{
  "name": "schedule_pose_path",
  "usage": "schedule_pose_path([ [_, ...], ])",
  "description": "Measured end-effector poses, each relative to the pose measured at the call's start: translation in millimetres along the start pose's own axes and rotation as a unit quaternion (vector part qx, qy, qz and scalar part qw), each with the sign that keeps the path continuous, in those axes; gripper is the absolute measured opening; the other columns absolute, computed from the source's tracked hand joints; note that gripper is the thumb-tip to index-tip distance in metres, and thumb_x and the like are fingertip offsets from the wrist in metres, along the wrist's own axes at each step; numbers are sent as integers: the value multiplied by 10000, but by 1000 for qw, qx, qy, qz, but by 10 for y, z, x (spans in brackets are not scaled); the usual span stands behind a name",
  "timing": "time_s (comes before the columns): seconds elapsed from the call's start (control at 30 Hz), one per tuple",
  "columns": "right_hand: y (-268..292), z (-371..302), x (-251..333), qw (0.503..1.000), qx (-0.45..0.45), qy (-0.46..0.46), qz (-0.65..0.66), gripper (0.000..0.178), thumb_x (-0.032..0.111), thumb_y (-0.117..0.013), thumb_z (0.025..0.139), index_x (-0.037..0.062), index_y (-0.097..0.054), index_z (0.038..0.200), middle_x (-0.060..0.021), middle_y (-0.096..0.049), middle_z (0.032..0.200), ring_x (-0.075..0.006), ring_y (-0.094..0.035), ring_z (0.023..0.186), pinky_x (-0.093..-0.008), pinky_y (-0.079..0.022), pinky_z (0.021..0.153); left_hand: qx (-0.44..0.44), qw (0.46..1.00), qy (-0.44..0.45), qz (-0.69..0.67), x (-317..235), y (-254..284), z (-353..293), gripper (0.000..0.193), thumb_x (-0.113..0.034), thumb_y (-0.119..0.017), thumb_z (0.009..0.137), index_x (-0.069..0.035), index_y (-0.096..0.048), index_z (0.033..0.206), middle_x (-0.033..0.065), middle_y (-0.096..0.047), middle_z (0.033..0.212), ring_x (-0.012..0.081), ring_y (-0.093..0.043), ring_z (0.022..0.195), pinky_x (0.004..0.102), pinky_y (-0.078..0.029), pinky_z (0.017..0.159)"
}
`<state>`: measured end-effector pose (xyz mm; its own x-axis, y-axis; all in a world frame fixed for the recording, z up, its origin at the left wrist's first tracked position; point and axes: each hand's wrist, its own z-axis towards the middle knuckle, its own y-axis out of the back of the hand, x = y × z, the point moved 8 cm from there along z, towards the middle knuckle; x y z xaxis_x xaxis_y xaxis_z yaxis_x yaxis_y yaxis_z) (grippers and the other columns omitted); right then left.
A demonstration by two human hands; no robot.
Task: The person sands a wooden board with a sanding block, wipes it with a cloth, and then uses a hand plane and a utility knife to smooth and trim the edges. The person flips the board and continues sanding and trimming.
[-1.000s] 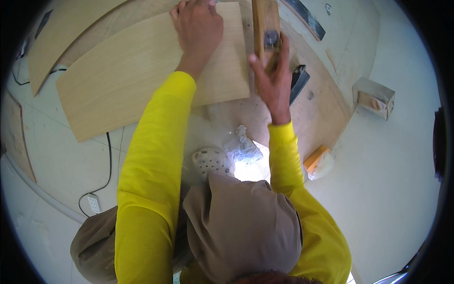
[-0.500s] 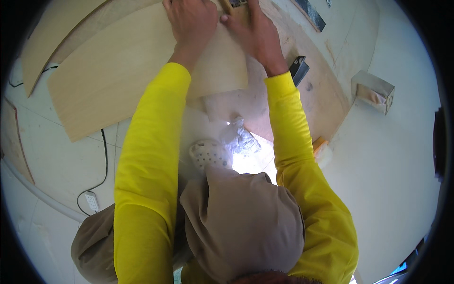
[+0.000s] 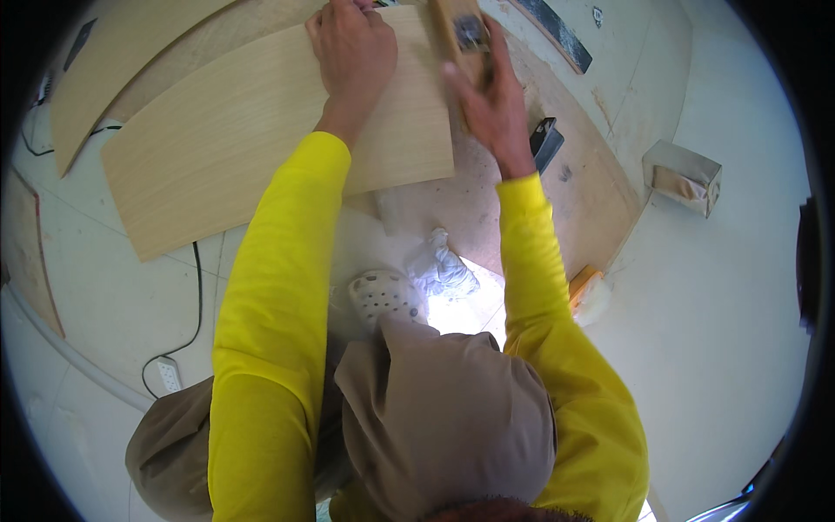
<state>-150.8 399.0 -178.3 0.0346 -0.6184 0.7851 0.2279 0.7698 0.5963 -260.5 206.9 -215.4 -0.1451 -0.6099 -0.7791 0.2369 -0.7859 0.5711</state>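
Observation:
A pale wooden board (image 3: 261,122) with a curved far edge lies before me. My left hand (image 3: 355,48) is at its far edge with the fingers bent over it, the fingertips partly cut off by the picture's top. My right hand (image 3: 494,109) is closed around a wooden hand plane (image 3: 459,35) with a dark opening in its upper face. The plane is at the board's right end, slightly blurred; I cannot tell whether it touches the wood.
Beneath lies a brown sheet (image 3: 583,191) with a black tool (image 3: 545,143). A dark strip (image 3: 557,35), an open box (image 3: 684,177), an orange-handled brush-like thing (image 3: 586,291) and a crumpled grey cloth (image 3: 445,268) are around. Left are another curved board (image 3: 130,61) and a cable (image 3: 198,296).
My right hand has drawn the plane nearer and to the right, bringing more of it into view. Around my left hand, the board appears slightly lower in the picture.

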Motion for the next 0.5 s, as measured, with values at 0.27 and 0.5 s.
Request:
schedule_pose_path([
  [0.27, -407, 640, -18, 994, 83, 6, -73, 1004, 351, -841, 1090, 80, -254, 1857, -355, -692, 1558, -533, -731, 1363, -528, -613, 1105, 2, 998, 43, -48, 143, -20, 27, 250, -242, -545, 1190, -11, -557, 1284, 324, -706, 1172, 523, -633, 1186, 626, -473, 1060],
  [0.5, -170, -430, 64, 986, 116, -95, -79, 970, 347, -901, 1045, 96, -360, 1810, -308, -729, 1537, -433, -760, 1384, -508, -600, 1147, -9, 998, 31, -57, 160, -12, 30, 255, -263, -532, 1194, -21, -545, 1274, 339, -703, 1184, 546, -628, 1190, 639, -469, 1057],
])
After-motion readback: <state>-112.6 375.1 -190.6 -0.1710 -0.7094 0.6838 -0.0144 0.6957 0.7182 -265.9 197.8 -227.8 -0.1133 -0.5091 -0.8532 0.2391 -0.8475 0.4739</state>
